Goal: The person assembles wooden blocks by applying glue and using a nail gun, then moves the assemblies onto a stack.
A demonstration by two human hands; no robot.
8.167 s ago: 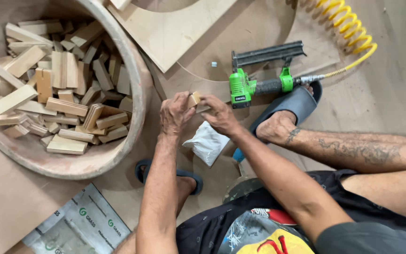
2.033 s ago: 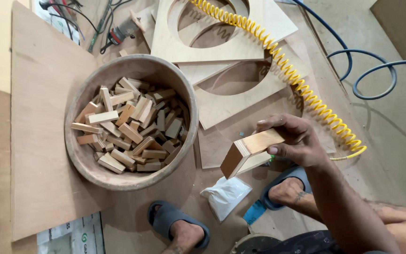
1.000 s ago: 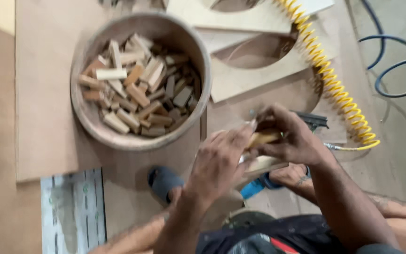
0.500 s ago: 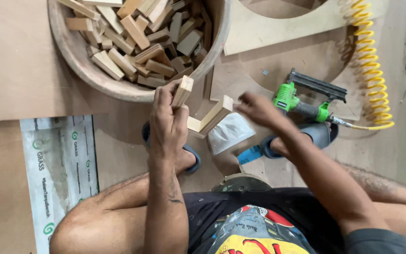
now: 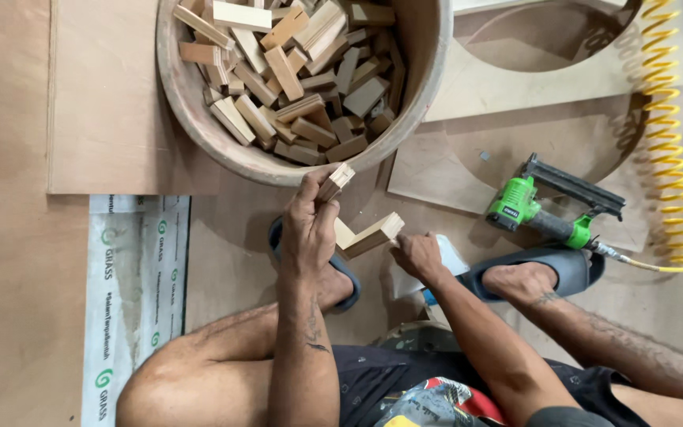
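Note:
My left hand [image 5: 310,233] pinches a small wooden block [image 5: 335,182] at its fingertips, just below the bowl's rim. An angled piece made of two joined wooden blocks [image 5: 369,235] juts out to the right from under the same hand. My right hand [image 5: 416,255] has its fingers curled, and their tips touch the right end of that piece. Under the right hand lies a white bag [image 5: 448,261]. A green nail gun [image 5: 519,207] rests on the floor to the right, apart from both hands.
A big round bowl [image 5: 199,119] full of several cut wooden blocks [image 5: 302,79] stands at the top. A yellow coiled air hose [image 5: 669,158] leads to the nail gun. Plywood sheets with round cutouts [image 5: 515,79] lie at the upper right. Both my feet wear sandals [image 5: 571,265].
The view has shifted down and closer. My left hand still holds the small block up by the bowl's rim. My right hand has slid toward the end of the angled piece.

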